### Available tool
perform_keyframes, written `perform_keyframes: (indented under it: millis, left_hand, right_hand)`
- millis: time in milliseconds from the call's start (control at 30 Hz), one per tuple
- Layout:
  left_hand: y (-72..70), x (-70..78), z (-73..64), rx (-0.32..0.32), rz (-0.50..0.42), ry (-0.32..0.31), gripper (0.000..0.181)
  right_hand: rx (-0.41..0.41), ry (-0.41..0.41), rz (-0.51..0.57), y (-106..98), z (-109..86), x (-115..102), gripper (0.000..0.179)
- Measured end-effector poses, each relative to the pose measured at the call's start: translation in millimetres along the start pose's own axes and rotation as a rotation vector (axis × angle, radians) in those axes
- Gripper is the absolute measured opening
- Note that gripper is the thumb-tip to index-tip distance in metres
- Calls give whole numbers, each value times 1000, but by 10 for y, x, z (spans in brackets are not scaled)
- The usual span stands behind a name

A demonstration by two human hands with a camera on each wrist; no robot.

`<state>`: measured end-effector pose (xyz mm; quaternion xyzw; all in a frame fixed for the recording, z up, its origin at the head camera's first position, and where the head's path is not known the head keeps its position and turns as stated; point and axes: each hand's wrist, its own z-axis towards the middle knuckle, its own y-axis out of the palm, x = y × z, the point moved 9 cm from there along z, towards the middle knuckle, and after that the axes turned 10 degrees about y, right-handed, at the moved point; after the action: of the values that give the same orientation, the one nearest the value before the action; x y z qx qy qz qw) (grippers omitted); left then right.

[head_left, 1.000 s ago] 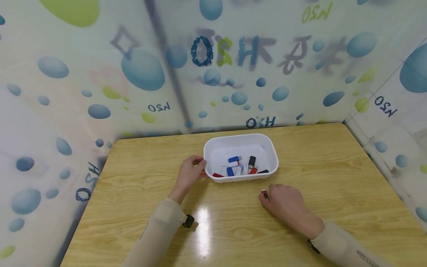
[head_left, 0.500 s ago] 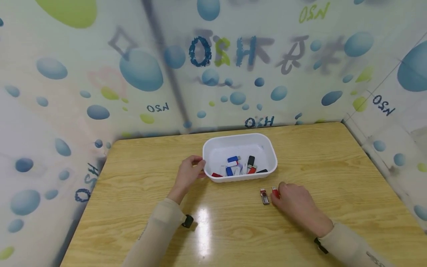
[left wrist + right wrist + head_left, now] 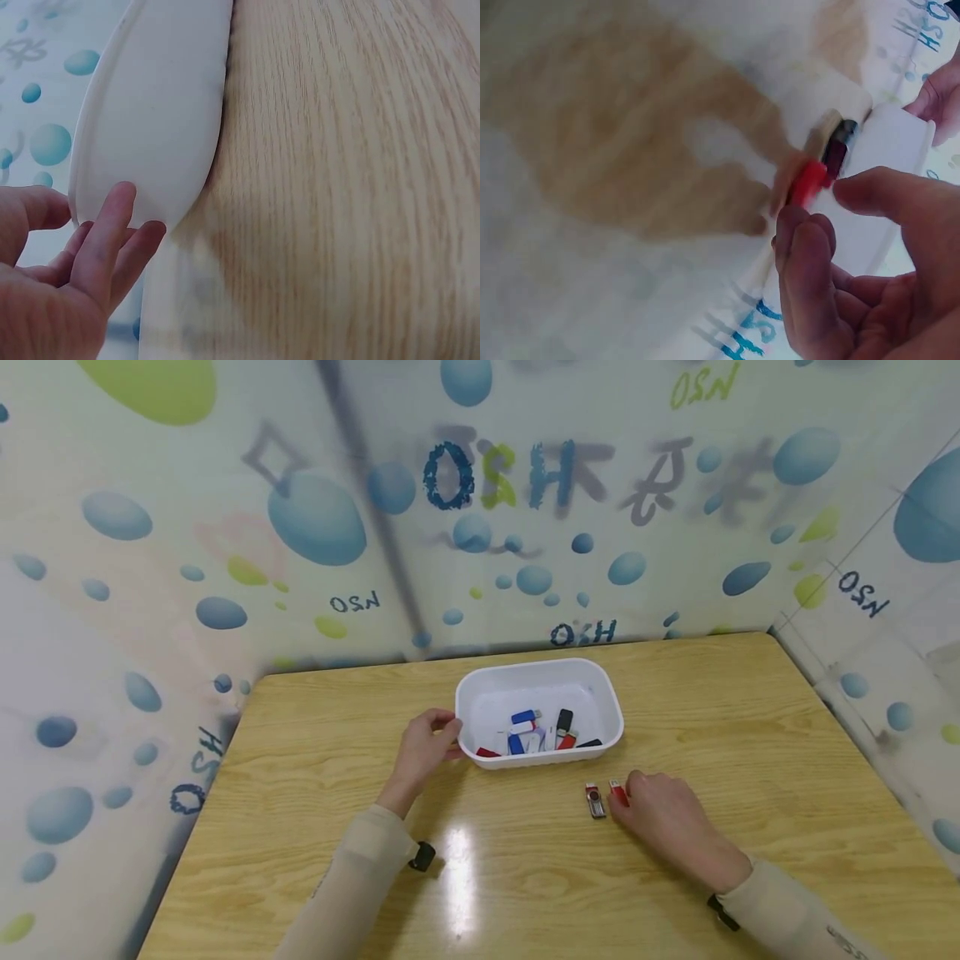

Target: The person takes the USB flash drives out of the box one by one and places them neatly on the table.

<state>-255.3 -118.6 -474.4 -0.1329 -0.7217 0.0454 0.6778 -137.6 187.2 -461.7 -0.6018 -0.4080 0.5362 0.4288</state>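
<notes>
A white plastic tray (image 3: pixel 540 759) holds several USB sticks, among them a blue one (image 3: pixel 526 717) and a black one (image 3: pixel 565 721). My left hand (image 3: pixel 426 750) holds its left end; in the left wrist view the thumb is at the rim and the fingertips lie on the outer wall. In front of the tray, a silver-and-red swivel USB stick (image 3: pixel 595 802) lies on the table. Just right of it, my right hand (image 3: pixel 667 818) pinches a red USB stick (image 3: pixel 618 792) close over the wood. That red stick (image 3: pixel 808 184) looks blurred in the right wrist view.
The wooden table (image 3: pixel 300 777) meets a patterned wall covering (image 3: pixel 315 510) behind the tray and at both sides. Dark bands with small devices (image 3: pixel 423 857) sit on both sleeves.
My right hand has shifted slightly right, off the silver-and-red USB stick, which now lies uncovered; the hand is now at the red stick. The left hand stays at the tray.
</notes>
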Motion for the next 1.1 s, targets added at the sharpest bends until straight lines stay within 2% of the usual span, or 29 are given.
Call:
perform_keyframes:
  millis: [167, 233, 333, 400, 467, 633, 733, 867, 1100]
  left_hand:
    - [12, -40, 8, 13, 32, -34, 29]
    - [33, -50, 6, 21, 35, -45, 29]
    - [73, -51, 13, 29, 30, -46, 28]
    - [98, -45, 29, 32, 34, -46, 28]
    - [125, -35, 53, 30, 45, -43, 28]
    - [210, 13, 111, 17, 78, -40, 28]
    - [264, 50, 136, 7, 79, -28, 27]
    - [294, 68, 153, 6, 76, -33, 27]
    - [278, 54, 170, 9, 83, -35, 26]
  right_hand:
    - [-148, 103, -2, -65, 39, 95, 38]
    - [-167, 106, -11, -148, 76, 110, 39]
    - [-76, 39, -6, -379, 176, 64, 32]
    - [8, -33, -2, -555, 279, -10, 26]
    - [59, -99, -11, -695, 407, -94, 23]
    - [81, -244, -42, -849, 756, -340, 22]
    - [49, -294, -63, -835, 938, -454, 22]
    - [-66, -353, -110, -704, 1127, -565, 17]
    - [-240, -517, -258, -392, 1247, -645, 21]
